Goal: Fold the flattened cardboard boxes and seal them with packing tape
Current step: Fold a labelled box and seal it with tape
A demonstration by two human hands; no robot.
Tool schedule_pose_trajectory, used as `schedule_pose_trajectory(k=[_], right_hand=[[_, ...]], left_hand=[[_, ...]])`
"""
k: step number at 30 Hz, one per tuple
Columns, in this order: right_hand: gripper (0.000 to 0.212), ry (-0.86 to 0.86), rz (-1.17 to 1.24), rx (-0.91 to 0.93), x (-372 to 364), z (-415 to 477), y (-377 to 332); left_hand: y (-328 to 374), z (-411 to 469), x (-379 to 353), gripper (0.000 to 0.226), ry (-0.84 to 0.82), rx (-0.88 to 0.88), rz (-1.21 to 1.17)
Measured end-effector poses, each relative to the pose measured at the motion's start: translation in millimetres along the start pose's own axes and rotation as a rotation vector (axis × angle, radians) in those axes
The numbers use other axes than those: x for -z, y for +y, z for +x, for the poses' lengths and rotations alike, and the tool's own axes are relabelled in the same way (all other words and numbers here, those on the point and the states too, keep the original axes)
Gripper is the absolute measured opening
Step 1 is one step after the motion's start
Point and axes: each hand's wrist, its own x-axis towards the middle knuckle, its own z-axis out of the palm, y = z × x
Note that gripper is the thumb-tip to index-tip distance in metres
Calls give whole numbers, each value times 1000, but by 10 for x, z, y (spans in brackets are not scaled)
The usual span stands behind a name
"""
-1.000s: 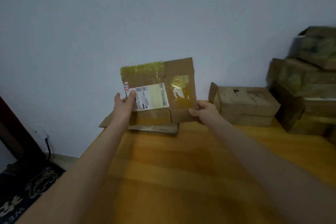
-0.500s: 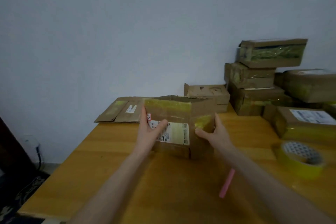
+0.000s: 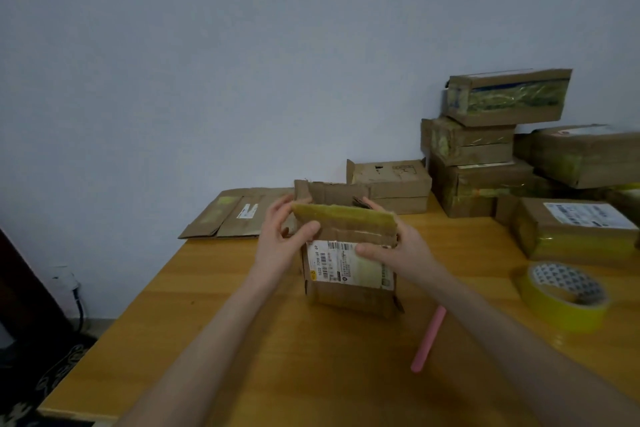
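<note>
The cardboard box is brown, with a yellow-green taped top flap and a white label with black barcodes. At 3 o'clock the tape roll is yellow, its core white with dark print. At 5 o'clock is a pink stick. The table is honey-yellow woodgrain.

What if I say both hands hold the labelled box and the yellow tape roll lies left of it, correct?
Not quite: the head view shows the yellow tape roll right of the labelled box. The left hand and right hand do hold it.
</note>
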Motion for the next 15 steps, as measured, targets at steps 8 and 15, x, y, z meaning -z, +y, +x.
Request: schedule_pose_trajectory(k=[8,15], right_hand=[[69,-166,-82,-23,149,0,-53],[79,-182,-346,-57,83,105,-171]], left_hand=[[25,-72,35,17,1,42,-60],[9,30,182,41,124,87,-22]])
